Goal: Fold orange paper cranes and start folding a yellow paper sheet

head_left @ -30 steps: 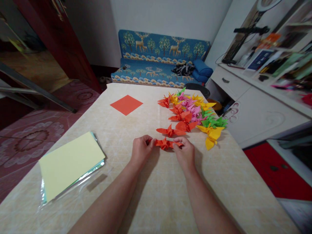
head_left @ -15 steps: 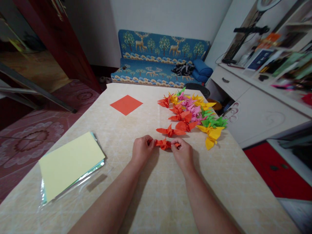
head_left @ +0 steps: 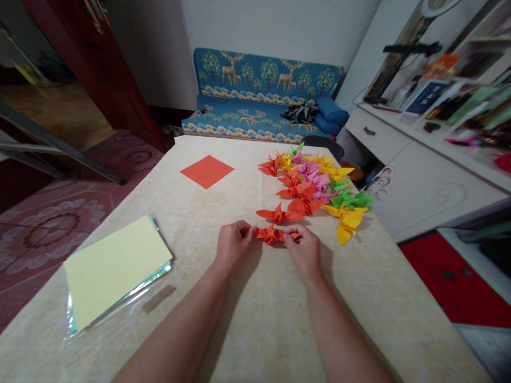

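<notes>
My left hand (head_left: pixel 231 245) and my right hand (head_left: pixel 305 250) each pinch one wing of a small orange paper crane (head_left: pixel 272 234), holding it just above the table (head_left: pixel 255 319) between them. Both hands have their fingers closed on the paper. Another orange folded crane (head_left: pixel 279 214) lies flat just beyond the one I hold. Farther back to the right sits a pile of folded cranes (head_left: pixel 315 183) in orange, pink, yellow and green.
A flat orange paper square (head_left: pixel 206 171) lies at the far left of the table. A stack of coloured paper sheets (head_left: pixel 115 266) in clear wrap lies near my left arm. A white cabinet (head_left: pixel 415 181) stands to the right, a blue patterned sofa (head_left: pixel 263 101) behind.
My right hand slid a little left along the crane's wing, then back right to the wing tip. The left hand and the crane have hardly moved.
</notes>
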The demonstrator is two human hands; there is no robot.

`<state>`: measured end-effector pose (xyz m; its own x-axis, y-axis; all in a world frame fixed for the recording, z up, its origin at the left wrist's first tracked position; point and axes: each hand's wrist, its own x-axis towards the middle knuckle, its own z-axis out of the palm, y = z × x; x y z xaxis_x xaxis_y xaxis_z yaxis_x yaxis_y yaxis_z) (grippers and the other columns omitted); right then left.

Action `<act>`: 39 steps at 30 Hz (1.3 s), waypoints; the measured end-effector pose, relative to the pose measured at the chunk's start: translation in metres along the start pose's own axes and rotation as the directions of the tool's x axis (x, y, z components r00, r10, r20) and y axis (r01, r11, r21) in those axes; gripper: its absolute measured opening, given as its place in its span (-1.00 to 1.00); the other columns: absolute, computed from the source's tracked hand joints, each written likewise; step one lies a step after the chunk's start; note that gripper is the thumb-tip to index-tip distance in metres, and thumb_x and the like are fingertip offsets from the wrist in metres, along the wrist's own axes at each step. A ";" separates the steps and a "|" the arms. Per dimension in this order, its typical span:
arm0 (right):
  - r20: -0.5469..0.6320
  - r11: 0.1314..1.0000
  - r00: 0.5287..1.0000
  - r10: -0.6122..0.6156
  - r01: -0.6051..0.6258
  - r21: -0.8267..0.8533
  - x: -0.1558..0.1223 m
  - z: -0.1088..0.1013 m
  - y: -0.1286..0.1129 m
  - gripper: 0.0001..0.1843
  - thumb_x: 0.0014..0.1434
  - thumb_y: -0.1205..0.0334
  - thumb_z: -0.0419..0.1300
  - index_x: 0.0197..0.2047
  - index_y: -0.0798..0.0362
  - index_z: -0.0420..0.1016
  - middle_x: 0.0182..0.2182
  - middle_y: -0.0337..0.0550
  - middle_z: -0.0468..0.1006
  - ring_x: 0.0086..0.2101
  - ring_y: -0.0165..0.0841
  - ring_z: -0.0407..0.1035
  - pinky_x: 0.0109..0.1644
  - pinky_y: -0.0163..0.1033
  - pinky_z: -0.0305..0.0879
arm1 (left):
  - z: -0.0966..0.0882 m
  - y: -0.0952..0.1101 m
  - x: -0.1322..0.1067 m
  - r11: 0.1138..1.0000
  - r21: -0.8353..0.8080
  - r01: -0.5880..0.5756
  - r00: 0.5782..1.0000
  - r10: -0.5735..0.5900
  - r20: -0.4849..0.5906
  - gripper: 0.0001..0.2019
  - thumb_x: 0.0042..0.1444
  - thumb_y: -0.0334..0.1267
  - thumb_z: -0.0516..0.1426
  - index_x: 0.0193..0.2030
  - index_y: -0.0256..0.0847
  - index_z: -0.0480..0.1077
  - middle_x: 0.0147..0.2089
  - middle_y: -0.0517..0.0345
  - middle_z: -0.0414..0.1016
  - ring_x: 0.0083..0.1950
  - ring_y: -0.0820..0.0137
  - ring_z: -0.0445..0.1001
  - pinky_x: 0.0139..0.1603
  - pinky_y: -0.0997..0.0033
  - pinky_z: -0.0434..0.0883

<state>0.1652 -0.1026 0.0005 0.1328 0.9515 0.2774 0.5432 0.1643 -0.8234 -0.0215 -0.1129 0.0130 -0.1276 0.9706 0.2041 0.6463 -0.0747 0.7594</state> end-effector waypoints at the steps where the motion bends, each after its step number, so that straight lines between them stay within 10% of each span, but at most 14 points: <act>1: -0.003 1.000 1.000 0.002 -0.002 0.005 0.001 -0.001 0.000 -0.90 -0.01 0.31 0.13 -0.41 0.04 0.47 -0.55 -0.26 0.48 -0.58 -0.43 0.27 -0.50 -0.37 0.16 | 0.000 0.000 0.000 1.000 0.011 -0.002 1.000 0.002 0.001 -0.76 0.07 -0.18 0.08 -0.45 -0.29 0.48 -0.56 0.15 0.43 -0.54 0.48 0.31 -0.50 0.49 0.15; 22: -0.168 0.998 0.986 0.019 -0.028 -0.049 0.023 -0.008 0.018 -0.90 -0.02 0.24 0.13 -0.41 0.04 0.45 -0.58 -0.25 0.47 -0.55 -0.38 0.32 -0.44 -0.33 0.23 | 0.022 0.016 0.018 0.991 0.133 -0.017 1.000 0.016 0.006 -0.75 0.10 -0.11 0.08 -0.37 -0.21 0.51 -0.45 0.10 0.52 -0.48 0.44 0.38 -0.47 0.48 0.13; 34: -0.198 0.998 0.980 0.032 -0.019 0.067 0.021 -0.007 0.010 -0.65 0.00 0.22 0.12 -0.13 0.07 0.51 -0.28 -0.08 0.58 -0.42 -0.33 0.42 -0.36 -0.28 0.33 | 0.020 0.018 0.017 0.970 -0.242 -0.031 0.999 0.024 -0.031 -0.52 0.07 -0.19 0.13 0.16 -0.17 0.23 -0.43 0.23 0.49 -0.52 0.50 0.38 -0.47 0.55 0.25; 39: -0.151 0.995 0.988 0.043 -0.028 0.100 0.024 -0.008 0.014 -0.59 -0.01 0.23 0.11 -0.06 0.04 0.53 -0.22 -0.07 0.57 -0.32 -0.29 0.45 -0.26 -0.21 0.38 | 0.023 0.017 0.021 0.957 -0.275 -0.089 0.995 0.096 0.012 -0.64 0.09 -0.27 0.12 0.06 -0.15 0.42 -0.15 0.07 0.56 -0.26 0.40 0.49 -0.23 0.48 0.37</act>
<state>0.1824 -0.0796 -0.0007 0.2796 0.9077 0.3128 0.4534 0.1623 -0.8764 0.0039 -0.0885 0.0163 -0.0564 0.9616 0.2685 0.4236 -0.2205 0.8786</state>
